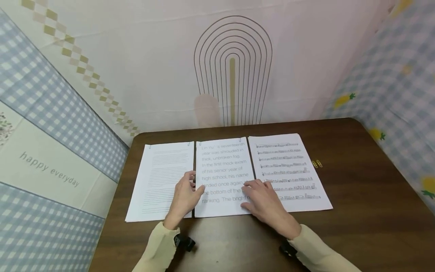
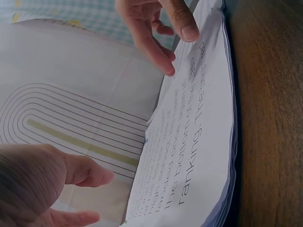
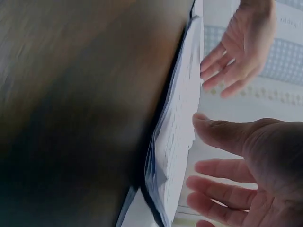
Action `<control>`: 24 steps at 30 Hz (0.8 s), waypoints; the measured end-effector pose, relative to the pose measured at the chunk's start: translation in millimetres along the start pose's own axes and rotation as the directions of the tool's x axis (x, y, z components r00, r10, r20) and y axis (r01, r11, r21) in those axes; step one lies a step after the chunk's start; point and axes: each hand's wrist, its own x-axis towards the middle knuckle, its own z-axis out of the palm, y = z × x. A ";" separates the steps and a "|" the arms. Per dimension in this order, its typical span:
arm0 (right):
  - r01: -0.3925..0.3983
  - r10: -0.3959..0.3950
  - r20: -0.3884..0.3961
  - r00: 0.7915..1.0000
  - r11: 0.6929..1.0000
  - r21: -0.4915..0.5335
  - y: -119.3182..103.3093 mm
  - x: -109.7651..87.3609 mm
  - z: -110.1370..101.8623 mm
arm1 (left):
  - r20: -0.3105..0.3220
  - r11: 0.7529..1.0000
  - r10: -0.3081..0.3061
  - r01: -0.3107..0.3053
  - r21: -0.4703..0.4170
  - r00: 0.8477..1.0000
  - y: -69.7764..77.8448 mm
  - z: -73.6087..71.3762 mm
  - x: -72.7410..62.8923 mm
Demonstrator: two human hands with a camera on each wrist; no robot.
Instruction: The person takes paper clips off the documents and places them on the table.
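Observation:
Three stacks of white printed paper lie side by side on the table. The middle stack [image 1: 221,209] carries large text and has paper clips [image 1: 239,140] at its top corners. My left hand [image 1: 185,194] is at its left edge, fingers loosely bent, holding nothing. My right hand [image 1: 265,202] is over its right edge, fingers spread and slightly bent; contact with the paper is hard to tell. In the left wrist view, the left thumb and fingers [image 2: 90,172] stand apart. The right wrist view shows the right fingers [image 3: 222,194] apart from the thumb, with nothing between them.
To the left lies a stack of small-print text [image 1: 139,200], clipped at its top corners. A stack of sheet music [image 1: 289,166] lies to the right, with two loose yellow paper clips [image 1: 317,163] beside it. The brown table [image 1: 367,211] backs onto a patterned cloth wall [image 1: 163,75].

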 end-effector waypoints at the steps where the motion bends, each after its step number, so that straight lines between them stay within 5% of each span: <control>1: -0.004 0.004 0.008 1.000 1.000 -0.016 -1.8 -0.6 1.0 | 0.005 1.000 0.000 0.000 0.009 1.000 0.7 0.9 0.5; 7: -0.036 0.039 0.049 0.998 0.997 -0.064 -4.8 -5.2 7.1 | 0.036 0.999 -0.020 0.018 0.036 0.999 1.5 2.4 2.8; 15: -0.042 0.043 0.021 0.999 0.998 -0.037 -3.1 -8.3 14.5 | 0.047 0.991 -0.123 0.125 -0.043 0.991 -3.9 2.7 10.1; 24: -0.062 0.062 0.015 0.998 0.998 -0.005 -2.4 -10.0 16.4 | 0.161 0.916 -0.262 0.298 -0.270 0.952 -15.0 5.7 21.3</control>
